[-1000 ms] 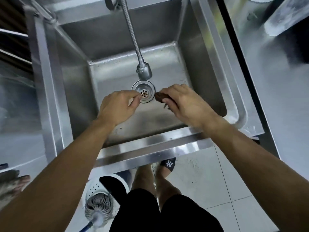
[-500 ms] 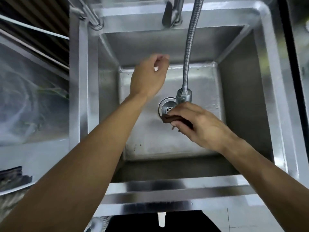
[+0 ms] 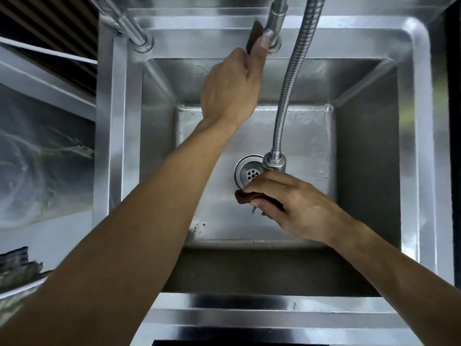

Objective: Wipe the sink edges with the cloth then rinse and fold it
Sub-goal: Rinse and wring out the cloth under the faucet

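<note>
Under the spout [image 3: 274, 164], just beside the drain [image 3: 250, 173], your right hand [image 3: 296, 206] is pinching the bunched brown cloth [image 3: 245, 197] in curled fingers while your left hand [image 3: 232, 86] is gripping the tap lever [image 3: 255, 37]; judging by this, you are starting the rinse, with no water visibly running and folding left

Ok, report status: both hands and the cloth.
Left hand grips dark tap lever. Right hand holds bunched brown cloth beneath steel spout head. No water visible.

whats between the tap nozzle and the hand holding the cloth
Nothing shows between them in the head view: the nozzle hangs right above the right hand, which grips the brown cloth beside the drain.
</note>
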A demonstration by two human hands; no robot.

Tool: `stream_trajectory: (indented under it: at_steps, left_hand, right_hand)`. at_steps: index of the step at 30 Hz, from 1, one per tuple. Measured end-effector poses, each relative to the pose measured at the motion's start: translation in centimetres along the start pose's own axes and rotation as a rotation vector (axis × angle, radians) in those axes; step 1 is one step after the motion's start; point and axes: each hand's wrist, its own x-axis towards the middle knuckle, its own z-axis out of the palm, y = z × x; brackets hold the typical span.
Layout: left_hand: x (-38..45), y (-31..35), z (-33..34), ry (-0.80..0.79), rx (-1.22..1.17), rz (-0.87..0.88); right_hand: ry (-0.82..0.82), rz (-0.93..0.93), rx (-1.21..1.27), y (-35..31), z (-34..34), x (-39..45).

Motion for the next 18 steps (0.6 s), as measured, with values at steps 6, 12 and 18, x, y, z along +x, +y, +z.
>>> stream_trajectory:
  at_steps: [6, 12, 18]
  left_hand:
    - [1.0, 1.4, -0.3, -0.068, -0.372, -0.227]
    - [-0.4, 0.7, -3.2, -0.34, -0.569, -0.503]
    - [-12.6, -5.9, 1.0, -0.509, -0.515, -0.786]
  right_hand:
    - [-0.071, -0.017, 0.028, 0.5, 0.1, -0.1]
    - [-0.011, 0.423, 0.684, 0.3, 2.3, -1.0]
    - [-0.08, 0.974, 1.21, 2.9, 5.1, -2.0]
